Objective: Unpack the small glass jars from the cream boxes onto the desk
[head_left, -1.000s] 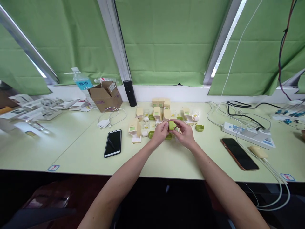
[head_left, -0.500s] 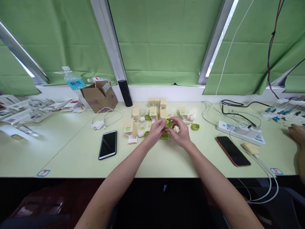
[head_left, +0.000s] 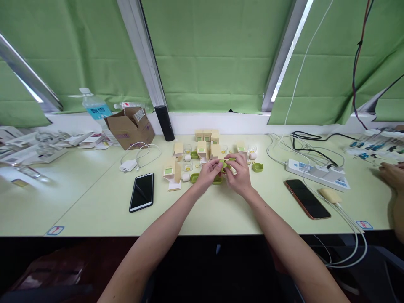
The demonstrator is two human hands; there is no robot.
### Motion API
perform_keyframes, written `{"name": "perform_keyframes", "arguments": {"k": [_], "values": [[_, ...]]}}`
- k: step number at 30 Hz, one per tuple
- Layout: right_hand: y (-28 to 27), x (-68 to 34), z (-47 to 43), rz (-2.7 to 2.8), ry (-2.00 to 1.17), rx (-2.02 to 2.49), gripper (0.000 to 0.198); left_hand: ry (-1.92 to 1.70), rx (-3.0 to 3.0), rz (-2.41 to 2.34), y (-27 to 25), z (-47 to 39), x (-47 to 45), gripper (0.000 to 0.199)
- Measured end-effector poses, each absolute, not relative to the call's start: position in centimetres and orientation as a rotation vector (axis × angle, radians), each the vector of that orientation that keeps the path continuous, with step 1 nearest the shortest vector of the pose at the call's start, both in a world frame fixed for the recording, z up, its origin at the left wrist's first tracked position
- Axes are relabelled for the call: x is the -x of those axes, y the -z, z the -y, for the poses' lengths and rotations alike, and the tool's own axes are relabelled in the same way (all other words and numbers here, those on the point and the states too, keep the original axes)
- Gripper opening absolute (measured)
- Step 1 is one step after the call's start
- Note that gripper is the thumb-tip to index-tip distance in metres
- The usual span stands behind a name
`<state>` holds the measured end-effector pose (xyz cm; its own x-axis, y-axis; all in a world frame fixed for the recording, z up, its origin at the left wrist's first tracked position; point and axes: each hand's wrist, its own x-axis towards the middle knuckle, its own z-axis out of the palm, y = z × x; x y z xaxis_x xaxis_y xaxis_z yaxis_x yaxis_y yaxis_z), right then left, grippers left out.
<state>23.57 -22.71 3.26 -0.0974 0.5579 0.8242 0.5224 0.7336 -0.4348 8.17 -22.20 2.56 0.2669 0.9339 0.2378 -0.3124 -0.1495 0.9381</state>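
Note:
My left hand (head_left: 208,172) and my right hand (head_left: 239,173) meet over the middle of the table. Between their fingertips they pinch a small green plastic piece (head_left: 224,164), mostly covered by the fingers. Just below it a green tray-like part (head_left: 217,180) lies on the table, partly hidden. Another green part (head_left: 195,178) is left of my left hand, beside a small white cylinder (head_left: 186,177). To the right of my right hand sits a green part with a small handle (head_left: 257,167). Small cream boxes (head_left: 202,148) and clear cups (head_left: 187,166) stand behind the hands.
A white phone (head_left: 142,192) lies at left, a dark phone (head_left: 307,199) at right by a power strip (head_left: 317,173) with cables. An open cardboard box (head_left: 131,128) and a black cylinder (head_left: 164,123) stand at the back. Another person's hand (head_left: 391,174) rests far right.
The green piece has turned between my fingers and more of it is now covered. My right fingers have closed further round it. The whole view has shifted slightly.

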Motion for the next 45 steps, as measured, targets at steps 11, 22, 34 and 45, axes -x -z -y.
{"name": "perform_keyframes", "arguments": {"k": [11, 22, 34, 45], "values": [[-6.3, -28.0, 22.1, 1.475, -0.020, 0.967, 0.009, -1.520, -1.124, -0.685, -3.0, 20.8, -6.8, 0.047], [-3.8, -33.6, 20.7, 2.002, 0.211, 1.743, 0.014, -1.537, -1.129, -0.613, -3.0, 21.3, -7.1, 0.053], [-3.0, -31.6, 20.0, 2.168, 0.311, 1.884, 0.020, -1.562, -1.267, -0.655, -2.4, 21.2, -7.2, 0.063], [-5.0, -30.4, 23.4, 1.923, 0.041, 0.972, 0.047, -1.417, -1.349, -0.658, -2.4, 21.9, -7.8, 0.057]]}}
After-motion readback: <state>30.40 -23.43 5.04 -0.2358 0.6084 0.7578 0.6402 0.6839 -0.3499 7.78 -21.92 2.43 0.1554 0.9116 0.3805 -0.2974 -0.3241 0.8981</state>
